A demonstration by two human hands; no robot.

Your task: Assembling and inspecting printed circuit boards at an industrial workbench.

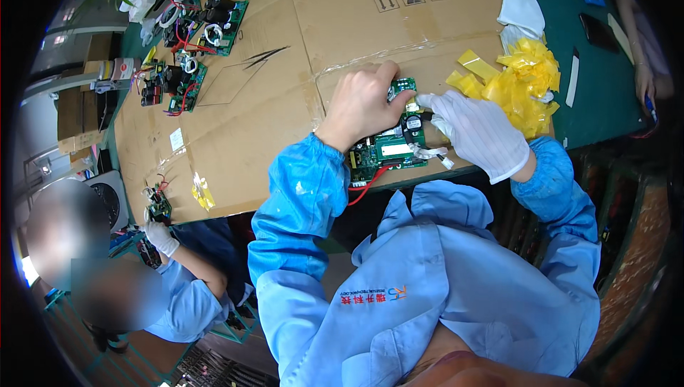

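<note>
A green circuit board (pixel 388 152) lies at the cardboard's near edge, carrying a round black part, a white label, a white-plugged cable and red wires. My bare left hand (pixel 363 98) grips its upper left side, thumb over the top. At the upper right of the board is my right hand (pixel 477 131) in a white striped glove. Its fingers are pinched close to a small yellowish part (pixel 412 105); what they hold is hidden.
Crumpled yellow tape (pixel 524 84) and a white glove (pixel 516 2) lie at right. Wired circuit boards (pixel 221 27) stand far left. A co-worker's gloved hand (pixel 161 237) touches a small board (pixel 159 205) at lower left. A dark phone (pixel 598 32) rests on the green mat (pixel 605 102).
</note>
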